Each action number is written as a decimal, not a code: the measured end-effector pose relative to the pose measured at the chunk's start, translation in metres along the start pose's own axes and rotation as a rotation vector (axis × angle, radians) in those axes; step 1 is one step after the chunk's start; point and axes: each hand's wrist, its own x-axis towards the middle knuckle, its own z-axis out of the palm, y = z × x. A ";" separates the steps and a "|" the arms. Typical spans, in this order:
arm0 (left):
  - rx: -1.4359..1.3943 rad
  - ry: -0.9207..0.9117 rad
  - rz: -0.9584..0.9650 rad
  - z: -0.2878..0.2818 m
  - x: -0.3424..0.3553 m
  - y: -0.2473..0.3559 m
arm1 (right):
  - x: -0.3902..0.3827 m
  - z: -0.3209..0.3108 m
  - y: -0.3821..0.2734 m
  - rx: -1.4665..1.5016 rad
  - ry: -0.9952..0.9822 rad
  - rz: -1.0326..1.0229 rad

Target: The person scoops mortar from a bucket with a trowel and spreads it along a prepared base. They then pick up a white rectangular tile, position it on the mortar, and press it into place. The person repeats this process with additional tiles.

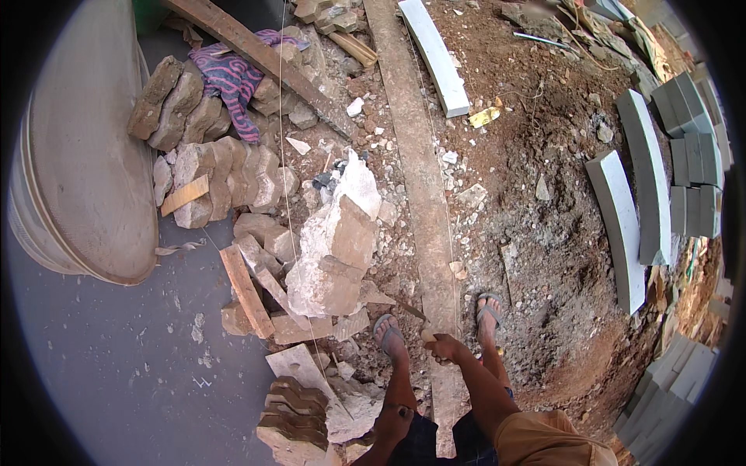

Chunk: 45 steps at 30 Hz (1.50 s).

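Just beyond my fingers runs a grey-brown concrete strip over reddish-brown dirt. Left of my fingers, the broken masonry chunk is whitish with tan faces. Far beyond it lies a cloth striped pink and dark blue. Right of my fingers, the curved kerb blocks are plain grey. My sandals are grey.

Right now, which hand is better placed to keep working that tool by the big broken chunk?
Right. The right hand grips the tool's handle, which points toward the big broken masonry chunk. No left hand is visible.
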 end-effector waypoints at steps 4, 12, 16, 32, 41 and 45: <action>-0.019 0.198 0.074 -0.006 -0.011 0.028 | -0.085 -0.021 0.031 -0.095 0.017 -0.047; -0.201 0.539 0.341 -0.078 -0.024 0.094 | -0.226 -0.288 0.127 -0.920 0.216 -0.012; -0.651 0.457 0.313 -0.164 -0.064 0.182 | -0.295 -0.447 0.174 -0.507 0.295 0.175; 0.327 0.092 0.559 -0.357 0.066 0.205 | -0.383 -0.366 -0.071 -0.380 0.412 0.200; -0.209 0.587 0.521 -0.708 0.070 0.438 | -0.405 -0.337 -0.255 -0.526 0.343 0.189; -0.420 0.597 0.629 -0.812 0.073 0.539 | -0.381 -0.360 -0.309 -0.268 0.488 0.067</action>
